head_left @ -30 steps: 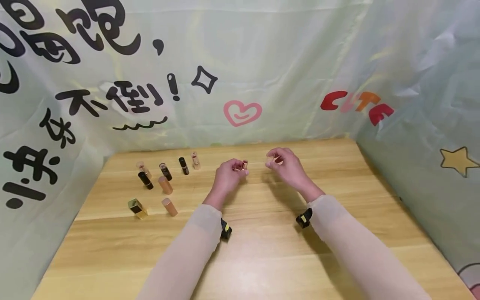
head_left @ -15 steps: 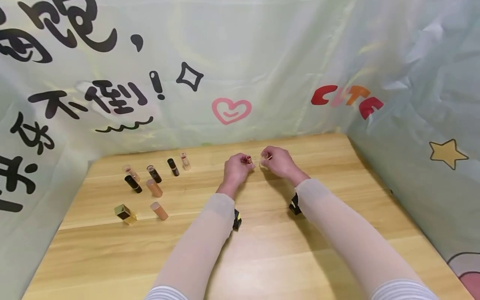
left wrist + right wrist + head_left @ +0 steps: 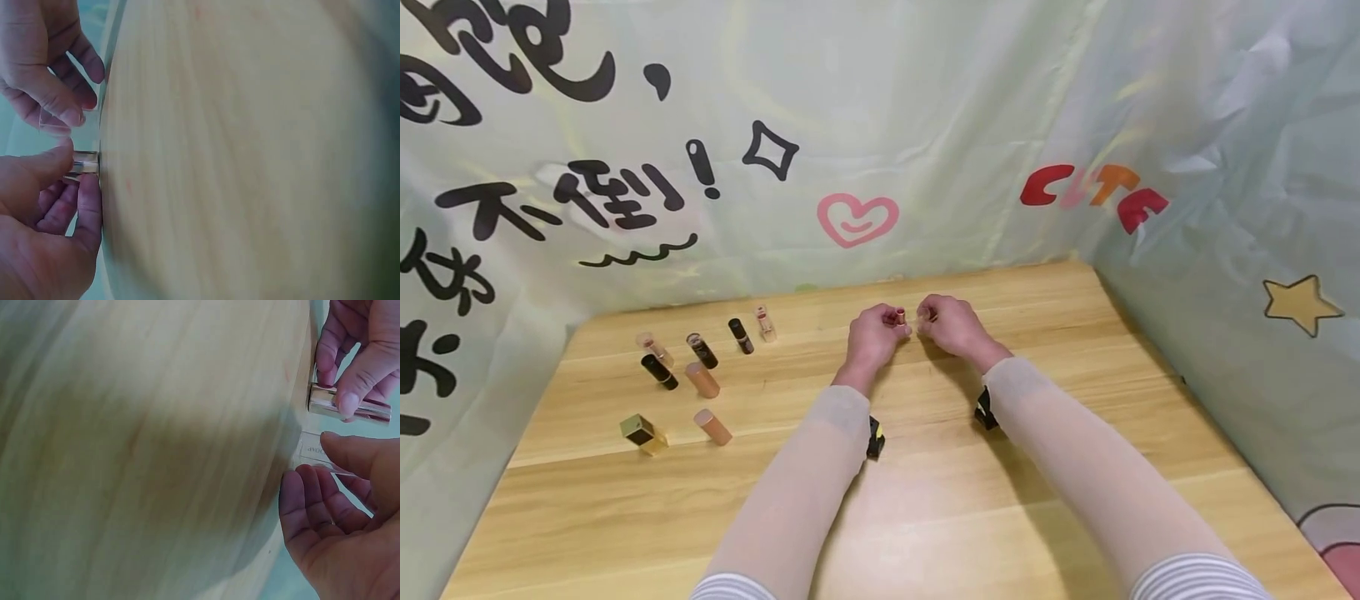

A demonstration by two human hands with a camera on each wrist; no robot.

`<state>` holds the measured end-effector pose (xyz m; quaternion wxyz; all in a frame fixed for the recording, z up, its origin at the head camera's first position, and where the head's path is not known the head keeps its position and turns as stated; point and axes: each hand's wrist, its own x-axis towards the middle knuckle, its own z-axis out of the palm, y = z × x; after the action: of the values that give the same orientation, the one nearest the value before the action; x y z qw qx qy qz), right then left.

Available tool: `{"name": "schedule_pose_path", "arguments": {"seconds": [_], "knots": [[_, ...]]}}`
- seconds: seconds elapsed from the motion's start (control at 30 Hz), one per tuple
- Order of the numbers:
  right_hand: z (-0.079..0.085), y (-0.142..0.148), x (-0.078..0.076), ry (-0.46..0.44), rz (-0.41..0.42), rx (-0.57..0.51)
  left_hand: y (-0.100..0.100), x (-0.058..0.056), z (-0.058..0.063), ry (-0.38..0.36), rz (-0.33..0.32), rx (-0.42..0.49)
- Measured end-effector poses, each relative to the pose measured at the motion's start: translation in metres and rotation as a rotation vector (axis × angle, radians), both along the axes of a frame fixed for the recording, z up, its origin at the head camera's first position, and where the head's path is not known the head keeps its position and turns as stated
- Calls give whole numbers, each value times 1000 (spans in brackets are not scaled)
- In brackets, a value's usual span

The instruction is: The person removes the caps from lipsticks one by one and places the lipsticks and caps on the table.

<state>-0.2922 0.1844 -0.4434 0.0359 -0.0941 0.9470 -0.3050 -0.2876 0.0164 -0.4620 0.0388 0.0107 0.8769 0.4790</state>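
In the head view my left hand [image 3: 874, 337] pinches a shiny metallic lipstick tube [image 3: 901, 316] upright between thumb and fingers. The right wrist view shows this tube [image 3: 350, 405] with its end at the table. My right hand [image 3: 953, 325] is just to the right and holds a clear lipstick cap [image 3: 924, 317] by thumb and fingertips. Small lettering is visible on the cap [image 3: 312, 447] in the right wrist view. Tube and cap are side by side, a small gap apart. Fingers hide part of each.
On the left of the wooden table [image 3: 910, 517] stand several lipsticks: a gold one [image 3: 644, 434], two peach ones, one of them nearer [image 3: 712, 427], several black ones such as one [image 3: 741, 336] at the back, and clear-capped pink ones, one [image 3: 764, 323] farthest back. A printed cloth [image 3: 955, 150] hangs behind.
My hands have come closer together, the right one moving left with the cap toward the lipstick tube. The head view has shifted, so the standing lipsticks appear further left.
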Motion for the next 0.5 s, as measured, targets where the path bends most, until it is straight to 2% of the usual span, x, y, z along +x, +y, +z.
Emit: {"name": "schedule_pose_path", "arguments": {"seconds": [0.1,0.37,0.5], "knots": [[0,-2,-2,-13,1,3,0,0,0,31,-11,-28],[1,-3,-2,-26,11,-8,1,-2,0,32,-37,-152],[0,-4,-3,-30,9,-10,1,-4,0,41,-38,-166]]}}
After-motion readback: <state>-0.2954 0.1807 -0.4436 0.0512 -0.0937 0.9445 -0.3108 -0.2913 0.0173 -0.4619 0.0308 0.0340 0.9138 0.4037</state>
